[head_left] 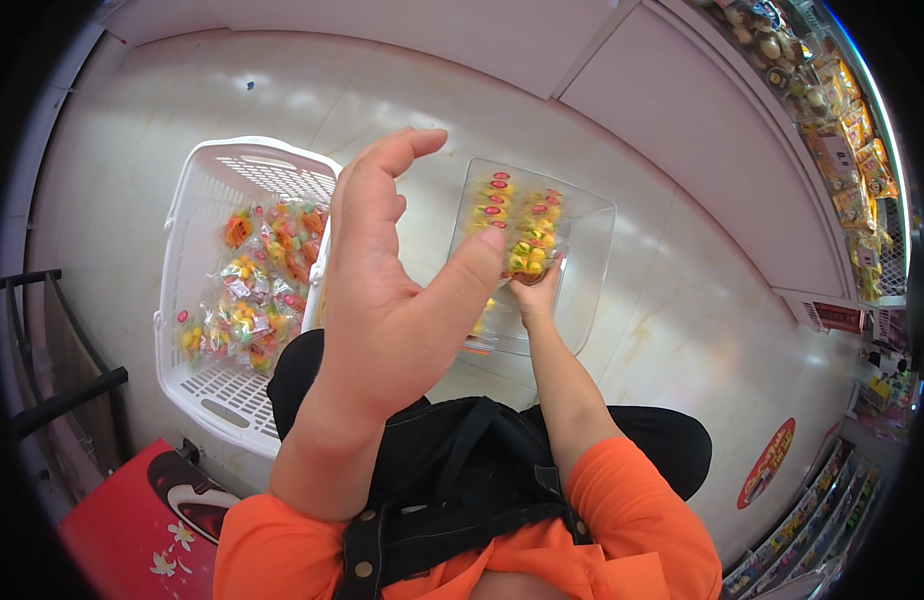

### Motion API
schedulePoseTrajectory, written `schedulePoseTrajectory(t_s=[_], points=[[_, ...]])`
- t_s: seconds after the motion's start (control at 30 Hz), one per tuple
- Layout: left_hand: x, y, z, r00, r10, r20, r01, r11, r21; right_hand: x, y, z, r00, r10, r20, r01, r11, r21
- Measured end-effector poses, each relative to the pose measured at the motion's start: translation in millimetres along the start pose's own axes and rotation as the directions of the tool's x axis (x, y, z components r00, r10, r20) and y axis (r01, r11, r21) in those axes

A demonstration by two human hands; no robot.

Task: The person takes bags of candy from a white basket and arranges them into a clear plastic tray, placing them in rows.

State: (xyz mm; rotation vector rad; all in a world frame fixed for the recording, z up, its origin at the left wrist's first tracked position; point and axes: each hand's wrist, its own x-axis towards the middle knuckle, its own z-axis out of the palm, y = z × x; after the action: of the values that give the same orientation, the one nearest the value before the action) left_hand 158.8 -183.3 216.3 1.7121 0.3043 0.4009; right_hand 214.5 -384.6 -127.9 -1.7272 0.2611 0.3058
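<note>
Two rows of yellow packs [530, 255] lie in a clear bin [587, 262], to the right of a white basket [220, 392] of bags [247, 320]. The right hand [537, 297] touches the right row's near end, its grip too hidden to tell; the left hand [390, 305] is raised nearer the camera, thumb and fingers apart.

The glossy floor [662, 325] bears a white basket [187, 255], clear bin [585, 245] and blue scrap [250, 86].
</note>
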Motion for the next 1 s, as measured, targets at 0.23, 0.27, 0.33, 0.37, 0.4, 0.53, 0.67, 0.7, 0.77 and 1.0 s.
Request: schedulePoseTrajectory(t_s=[0.23,0.27,0.33,0.37,0.4,0.53,0.67,0.7,0.77,1.0], points=[[0.0,-1.0,4.6,0.999,0.031,0.02,-0.031,0.999,0.01,3.1,16.0,-0.5,0.984,-0.149,-0.097,0.13,0.975,-0.182],[-0.1,-1.3,4.4,0.999,0.036,0.018,-0.036,0.999,0.017,0.2,13.0,1.1,0.978,-0.174,-0.115,0.144,0.961,-0.237],[-0.6,-2.8,3.1,0.998,0.063,0.02,-0.063,0.997,0.042,2.5,19.4,2.1,0.977,-0.19,-0.093,0.163,0.957,-0.24],[-0.9,-3.9,1.6,0.996,0.087,0.021,-0.088,0.994,0.068,9.5,28.2,1.8,0.982,-0.182,-0.051,0.17,0.969,-0.182],[-1.5,-5.0,-0.1,0.994,0.111,0.02,-0.112,0.989,0.094,17.9,35.5,-1.6,0.984,-0.176,-0.004,0.174,0.977,-0.125],[-3.9,2.6,-10.3,0.989,0.134,-0.066,-0.113,0.961,0.253,5.0,6.8,6.0,0.977,-0.198,0.073,0.208,0.963,-0.173],[-19.9,13.8,-41.6,0.972,0.234,-0.01,-0.221,0.932,0.288,3.0,15.3,-5.3,0.984,-0.137,0.118,0.158,0.969,-0.192],[-25.4,9.8,-48.2,0.967,0.255,0.019,-0.251,0.936,0.247,4.5,25.6,-10.0,0.974,-0.21,0.08,0.225,0.907,-0.355],[-41.2,-14.9,-75.9,0.974,0.219,-0.063,-0.183,0.915,0.36,-1.8,24.0,-10.9,0.984,-0.17,0.046,0.171,0.863,-0.475],[-69.3,-199.2,-166.3,0.76,-0.426,-0.49,0.628,0.675,0.388,-0.7,21.6,-27.4,0.996,0.011,0.085,0.06,0.626,-0.778]])
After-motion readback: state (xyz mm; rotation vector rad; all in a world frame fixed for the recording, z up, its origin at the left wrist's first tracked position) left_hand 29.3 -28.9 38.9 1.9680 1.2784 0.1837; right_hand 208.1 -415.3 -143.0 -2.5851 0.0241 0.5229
